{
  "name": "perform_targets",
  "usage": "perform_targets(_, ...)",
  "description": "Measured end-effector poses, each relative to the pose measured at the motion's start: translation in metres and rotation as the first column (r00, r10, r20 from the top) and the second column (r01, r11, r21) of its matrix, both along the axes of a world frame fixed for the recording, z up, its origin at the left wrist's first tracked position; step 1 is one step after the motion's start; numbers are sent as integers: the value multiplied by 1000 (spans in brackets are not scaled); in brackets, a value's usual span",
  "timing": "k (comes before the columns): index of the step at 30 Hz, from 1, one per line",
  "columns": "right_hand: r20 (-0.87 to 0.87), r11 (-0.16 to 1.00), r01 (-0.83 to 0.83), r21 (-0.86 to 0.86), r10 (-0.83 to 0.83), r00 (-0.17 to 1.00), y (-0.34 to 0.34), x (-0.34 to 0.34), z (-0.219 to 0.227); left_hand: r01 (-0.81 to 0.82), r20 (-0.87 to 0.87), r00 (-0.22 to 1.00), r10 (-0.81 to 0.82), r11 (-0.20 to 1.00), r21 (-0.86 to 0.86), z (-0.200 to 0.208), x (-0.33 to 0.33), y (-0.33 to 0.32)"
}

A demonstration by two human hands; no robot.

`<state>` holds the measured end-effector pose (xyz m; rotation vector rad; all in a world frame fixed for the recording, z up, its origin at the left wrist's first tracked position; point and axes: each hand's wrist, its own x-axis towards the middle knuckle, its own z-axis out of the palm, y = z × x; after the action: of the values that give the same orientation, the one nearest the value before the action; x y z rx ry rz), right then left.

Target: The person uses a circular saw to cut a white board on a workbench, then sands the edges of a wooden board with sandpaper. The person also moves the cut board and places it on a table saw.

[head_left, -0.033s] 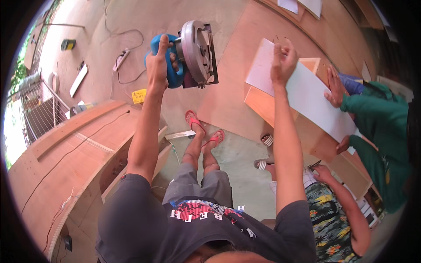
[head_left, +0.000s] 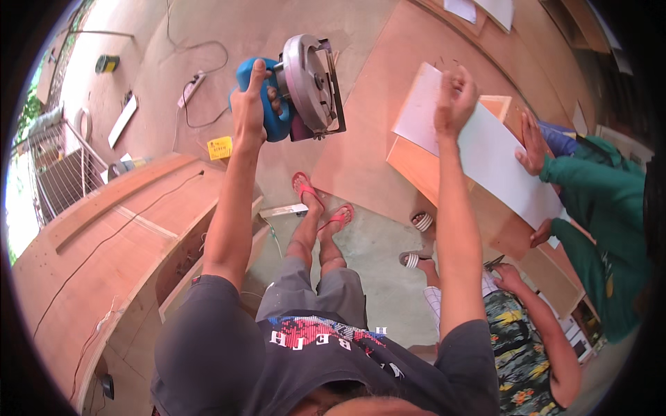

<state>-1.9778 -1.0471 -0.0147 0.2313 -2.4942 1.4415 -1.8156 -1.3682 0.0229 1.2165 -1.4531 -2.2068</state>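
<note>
A circular saw (head_left: 305,87) with a blue handle and a grey blade guard hangs in the air at the upper left. My left hand (head_left: 255,100) wraps round its handle, thumb laid along the top. My right hand (head_left: 456,104) is at the far edge of a white board (head_left: 485,154), fingers curled inward. Whether they pinch the edge or something small, I cannot tell. The board lies slanted over a wooden box-like piece (head_left: 411,163). A co-worker's hand (head_left: 531,145), in a green sleeve, rests by the board's right side, and that person's other hand is lower down.
A long wooden cabinet frame (head_left: 132,208) with a cable lies at the left. Beyond it are a yellow label (head_left: 220,148), a power strip (head_left: 191,90) with its cord, and a dark tin (head_left: 107,64). Another person in a patterned shirt (head_left: 524,347) is close on my right.
My right hand and the white board appear slightly farther right and lower. The saw stays in my left hand at almost the same place.
</note>
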Motion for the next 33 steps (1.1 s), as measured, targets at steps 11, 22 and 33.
perform_targets(11, 33, 907, -95, 411, 89, 995, -10, -6, -1, -566, 104, 823, 558, 789, 239, -166, 119, -39)
perform_targets(22, 35, 801, -102, 590, 100, 994, -3, -3, -9, -706, 136, 690, 711, 619, 344, -326, 228, -8)
perform_targets(33, 48, 697, -154, 700, 169, 984, -1, -10, 7, -749, 336, 659, 673, 626, 216, -426, 251, -7)
